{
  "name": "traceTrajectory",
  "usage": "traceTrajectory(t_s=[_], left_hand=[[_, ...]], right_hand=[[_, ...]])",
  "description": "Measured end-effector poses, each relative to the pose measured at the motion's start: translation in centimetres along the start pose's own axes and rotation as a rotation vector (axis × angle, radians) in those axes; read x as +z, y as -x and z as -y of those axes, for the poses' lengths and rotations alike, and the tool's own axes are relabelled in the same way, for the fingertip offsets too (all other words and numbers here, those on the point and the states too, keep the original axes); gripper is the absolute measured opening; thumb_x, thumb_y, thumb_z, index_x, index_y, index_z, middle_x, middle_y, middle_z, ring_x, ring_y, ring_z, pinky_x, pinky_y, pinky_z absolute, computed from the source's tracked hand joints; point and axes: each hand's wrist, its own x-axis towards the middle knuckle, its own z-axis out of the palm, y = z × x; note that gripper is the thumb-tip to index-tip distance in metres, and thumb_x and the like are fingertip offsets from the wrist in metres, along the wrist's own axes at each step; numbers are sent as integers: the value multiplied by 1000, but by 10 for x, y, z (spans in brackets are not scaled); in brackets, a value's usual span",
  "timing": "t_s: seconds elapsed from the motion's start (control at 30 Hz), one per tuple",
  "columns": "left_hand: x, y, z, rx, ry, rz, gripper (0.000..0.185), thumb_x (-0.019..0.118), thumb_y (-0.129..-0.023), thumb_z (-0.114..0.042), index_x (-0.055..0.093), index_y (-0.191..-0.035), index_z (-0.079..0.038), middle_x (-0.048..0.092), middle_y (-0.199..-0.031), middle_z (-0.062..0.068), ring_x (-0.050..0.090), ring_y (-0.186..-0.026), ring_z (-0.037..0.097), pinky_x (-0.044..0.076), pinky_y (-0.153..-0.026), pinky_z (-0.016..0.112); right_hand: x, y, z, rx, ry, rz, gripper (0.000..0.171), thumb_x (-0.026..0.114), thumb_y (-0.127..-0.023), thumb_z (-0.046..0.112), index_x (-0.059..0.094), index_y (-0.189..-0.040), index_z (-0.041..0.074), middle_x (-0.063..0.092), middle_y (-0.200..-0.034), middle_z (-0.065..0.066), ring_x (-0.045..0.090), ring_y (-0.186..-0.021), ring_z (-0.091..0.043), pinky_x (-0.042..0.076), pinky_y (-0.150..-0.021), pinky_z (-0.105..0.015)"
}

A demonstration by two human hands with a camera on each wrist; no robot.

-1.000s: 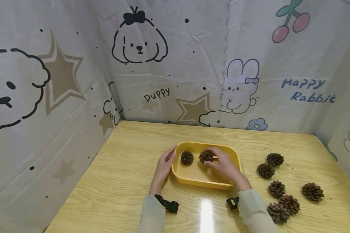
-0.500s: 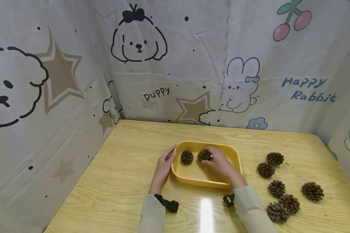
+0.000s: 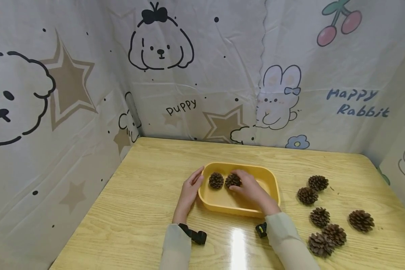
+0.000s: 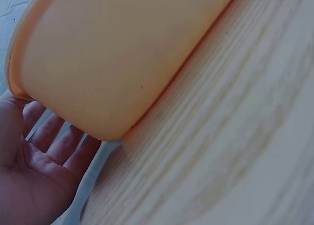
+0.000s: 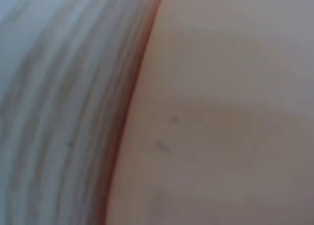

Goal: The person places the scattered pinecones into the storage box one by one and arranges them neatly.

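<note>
A yellow plastic bin (image 3: 222,207) stands on the wooden table. Inside it, my right hand (image 3: 251,188) holds a brown pine cone (image 3: 232,180) between thumb and fingers, low over the bin's floor. Just left of that one sits another pine cone (image 3: 216,180). My left hand (image 3: 190,192) rests against the bin's left end, its fingers extended along the outside. In the left wrist view, the fingers (image 4: 51,132) lie behind the bin's wall (image 4: 113,63). Only bin wall (image 5: 221,112) and table show in the right wrist view; the hand is out of sight there.
Right of the bin, several loose pine cones lie on the table (image 3: 138,195), among them a large one (image 3: 361,221) farthest right and a pair (image 3: 318,183) toward the back. A printed cloth (image 3: 202,82) hangs behind the table and on both sides.
My right hand has shifted left inside the bin with the pine cone, bringing it beside the other one. The left hand has stayed at the bin's end.
</note>
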Motion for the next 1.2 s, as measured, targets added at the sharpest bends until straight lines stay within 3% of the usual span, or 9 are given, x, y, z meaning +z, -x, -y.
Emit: traceTrajectory(t_s=[0.13,0.37,0.53,0.7,0.93,1.2], left_hand=[[0,2,-5,-1,21,7,45,51,-103,-25,48,-146,-13,47,-151,12,44,-140,29,39,-116,43],[-2,14,-31,-2,15,29,44,51,-103,-18,48,-145,-8,48,-149,16,46,-139,32,41,-114,44],[-1,17,-34,13,24,17,43,51,-103,-18,49,-144,-7,49,-148,17,46,-138,34,41,-115,44],[-1,16,-33,-4,31,13,44,53,-102,-19,49,-144,-8,49,-148,16,46,-138,32,40,-115,44],[1,-1,-3,-1,24,6,44,52,-102,-20,48,-146,-10,48,-149,14,46,-139,31,41,-115,45],[1,0,0,0,-3,0,45,51,-103,-29,48,-146,-17,49,-150,9,47,-139,27,43,-114,40]], right_hand=[[1,0,0,-22,30,0,49,71,-89,13,54,-131,-6,59,-131,-24,55,-124,-41,47,-106,-52],[3,-1,2,-42,48,6,52,70,-90,15,52,-134,-7,58,-133,-25,55,-125,-42,46,-107,-53],[3,-1,1,-30,37,7,55,71,-90,16,50,-136,-7,56,-136,-25,52,-128,-42,44,-109,-53],[3,0,1,9,6,26,58,70,-91,18,47,-139,-5,53,-140,-24,50,-131,-41,43,-111,-53],[1,1,0,39,-21,22,60,70,-91,20,47,-141,-3,52,-141,-24,50,-131,-41,43,-110,-54],[-1,4,0,54,-45,13,60,70,-91,23,47,-142,0,51,-142,-22,53,-127,-40,47,-107,-53]])
